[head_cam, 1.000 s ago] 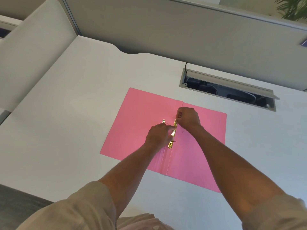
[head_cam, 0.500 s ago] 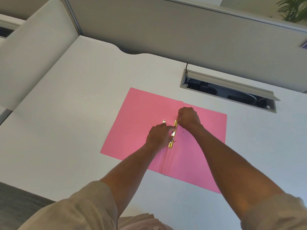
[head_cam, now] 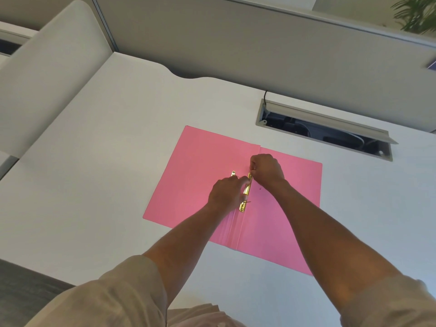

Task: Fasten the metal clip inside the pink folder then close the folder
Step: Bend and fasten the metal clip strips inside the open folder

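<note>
Both hands point(head_cam: 226, 192) point(head_cam: 266, 171) hide much of the metal clip point(head_cam: 246, 193).

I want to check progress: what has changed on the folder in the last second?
Nothing has visibly changed. Both hands, left and right, stay at the gold clip by the fold, and the pink folder lies open on the desk as before.

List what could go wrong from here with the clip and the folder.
The loose gold piece lying on the left flap may get left out or trapped when the pink folder closes. The thin prong sticking up near the gold clip could bend, or prick the left hand beside it.
</note>
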Demonstrator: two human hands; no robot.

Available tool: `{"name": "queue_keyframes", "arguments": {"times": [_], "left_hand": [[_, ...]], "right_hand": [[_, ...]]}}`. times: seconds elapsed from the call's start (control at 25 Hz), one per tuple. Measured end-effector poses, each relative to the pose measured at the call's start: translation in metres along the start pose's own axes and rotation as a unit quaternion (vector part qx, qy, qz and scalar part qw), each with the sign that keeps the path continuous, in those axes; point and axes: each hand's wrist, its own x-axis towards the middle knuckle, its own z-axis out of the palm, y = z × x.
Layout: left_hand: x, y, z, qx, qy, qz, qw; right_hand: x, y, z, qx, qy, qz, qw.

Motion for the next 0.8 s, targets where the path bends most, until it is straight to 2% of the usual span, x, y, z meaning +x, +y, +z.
{"name": "queue_keyframes", "arguments": {"times": [0.4,0.8], "left_hand": [[-0.0006,-0.0016,-0.0001,0.062,0.004,0.038,0.997],[0.0021,0.002,-0.004,0.145,-0.006,0.075,0.987]], "right_hand": [[-0.0017,0.0069,-0.0061,0.028,-0.007,0.007,1.0],[0.0025,0.0005,-0.0042,-0.022,-0.014,-0.008,1.0]]}}
